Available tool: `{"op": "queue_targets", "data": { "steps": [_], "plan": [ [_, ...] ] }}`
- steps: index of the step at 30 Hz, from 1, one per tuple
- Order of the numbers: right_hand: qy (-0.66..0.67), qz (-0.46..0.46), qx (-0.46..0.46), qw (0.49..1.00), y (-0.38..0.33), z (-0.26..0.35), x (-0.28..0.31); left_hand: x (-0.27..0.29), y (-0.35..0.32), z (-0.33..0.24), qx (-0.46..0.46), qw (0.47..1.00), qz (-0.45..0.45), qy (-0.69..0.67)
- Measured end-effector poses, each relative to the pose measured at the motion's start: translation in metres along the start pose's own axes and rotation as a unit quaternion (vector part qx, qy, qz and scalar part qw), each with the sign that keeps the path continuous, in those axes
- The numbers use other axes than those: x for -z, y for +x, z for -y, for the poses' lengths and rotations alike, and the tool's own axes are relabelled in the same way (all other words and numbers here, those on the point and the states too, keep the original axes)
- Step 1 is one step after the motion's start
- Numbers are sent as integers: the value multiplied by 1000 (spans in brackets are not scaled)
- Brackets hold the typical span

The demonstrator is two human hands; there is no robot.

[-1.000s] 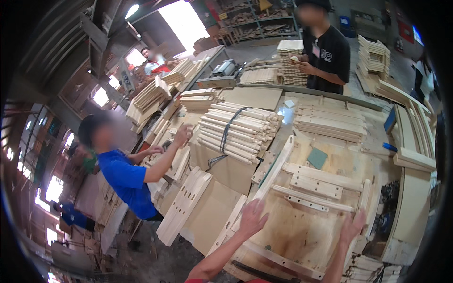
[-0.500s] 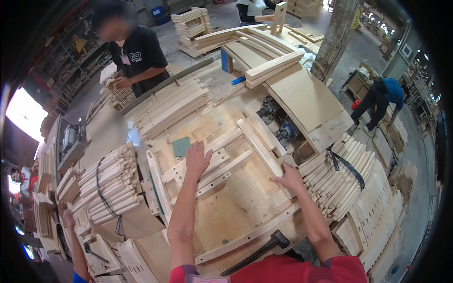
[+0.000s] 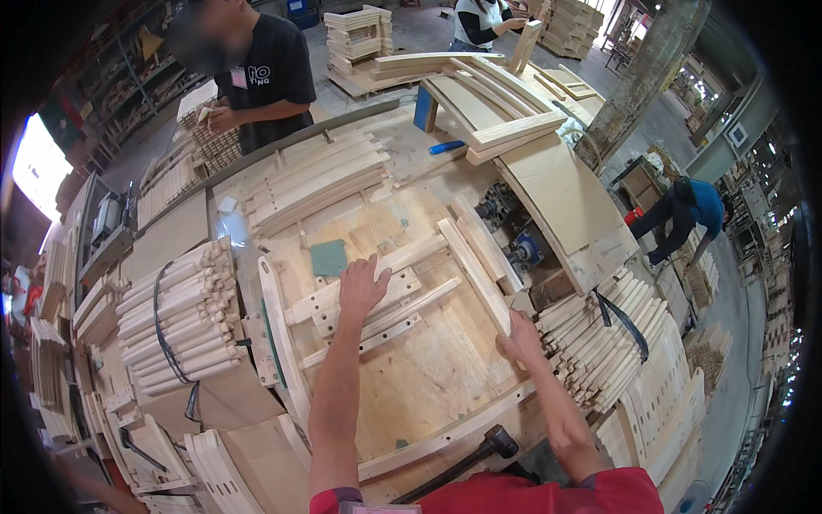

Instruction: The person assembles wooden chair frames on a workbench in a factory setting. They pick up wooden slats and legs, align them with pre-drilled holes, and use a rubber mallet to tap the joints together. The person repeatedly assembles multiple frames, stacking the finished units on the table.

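At the far left, a strapped bundle of rounded sticks point(image 3: 175, 319) is seen lying on the bench, bound by a dark band. Just right of it, a long curved rail point(image 3: 282, 347) is laid along the left edge of a plywood board point(image 3: 428, 368), on which wooden frame parts are set out. A small green square pad point(image 3: 328, 257) is placed near the upper part of the board. The left hand point(image 3: 362, 287) is laid flat, fingers spread, on a slotted crosspiece point(image 3: 364, 300) near the middle of the board; nothing is gripped by it, only pressed. A second, thinner slat point(image 3: 402, 321) is seen just below that crosspiece. Further right, the right hand point(image 3: 518, 341) is closed loosely over the lower end of a long side rail point(image 3: 475, 274), which runs slantwise up the board's right side. A mallet point(image 3: 467, 463) is seen lying at the near edge of the board, between the two forearms. At the right, stacked sticks point(image 3: 608, 334) are piled beside the board, crossed by a black strap. Behind the bench, a person in a black shirt point(image 3: 257, 77) is seen handling small wooden pieces.
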State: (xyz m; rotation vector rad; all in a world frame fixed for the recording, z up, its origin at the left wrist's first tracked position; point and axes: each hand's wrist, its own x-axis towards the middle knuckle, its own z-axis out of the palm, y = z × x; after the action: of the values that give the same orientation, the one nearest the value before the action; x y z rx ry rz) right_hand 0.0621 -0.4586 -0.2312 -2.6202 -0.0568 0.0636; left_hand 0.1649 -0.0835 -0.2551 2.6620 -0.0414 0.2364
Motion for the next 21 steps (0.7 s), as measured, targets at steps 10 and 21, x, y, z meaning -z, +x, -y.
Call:
{"op": "queue_targets", "data": {
  "steps": [10,21],
  "plan": [
    [79,17,-20,997,-24,-10,3,-6,-2,-4,-1,1000,-6,-23],
    [95,-24,-23,995,-35,7,-7,1,-4,-6,8,1000,4,-3]
  ]
}}
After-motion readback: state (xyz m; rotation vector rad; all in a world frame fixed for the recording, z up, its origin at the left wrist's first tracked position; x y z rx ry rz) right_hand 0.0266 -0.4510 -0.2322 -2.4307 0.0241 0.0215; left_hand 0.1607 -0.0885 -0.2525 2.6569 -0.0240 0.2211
